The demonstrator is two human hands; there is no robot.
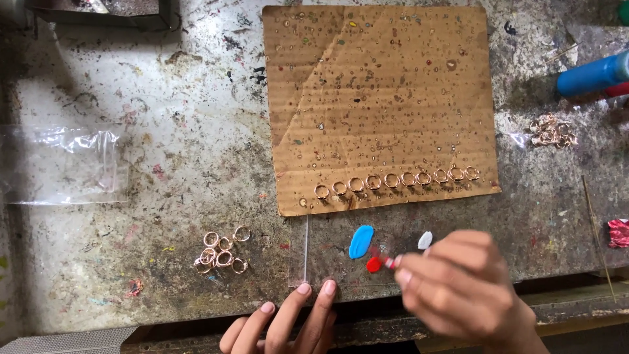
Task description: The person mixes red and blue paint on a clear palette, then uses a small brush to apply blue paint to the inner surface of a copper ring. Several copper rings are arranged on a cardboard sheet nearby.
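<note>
Right hand [458,282] is blurred, its grip pinched shut on what seems a thin stick, the tip wet with red and just touching the red paint dab [373,265]. That dab lies left of the hand on a clear plastic sheet [298,252], beside a blue dab [361,240] and a white dab [425,240]. Left hand [288,324] holds nothing, fingertips pressing the sheet's near edge. Row of rings [396,181] sits beyond on cardboard [380,98], on the table [183,164].
</note>
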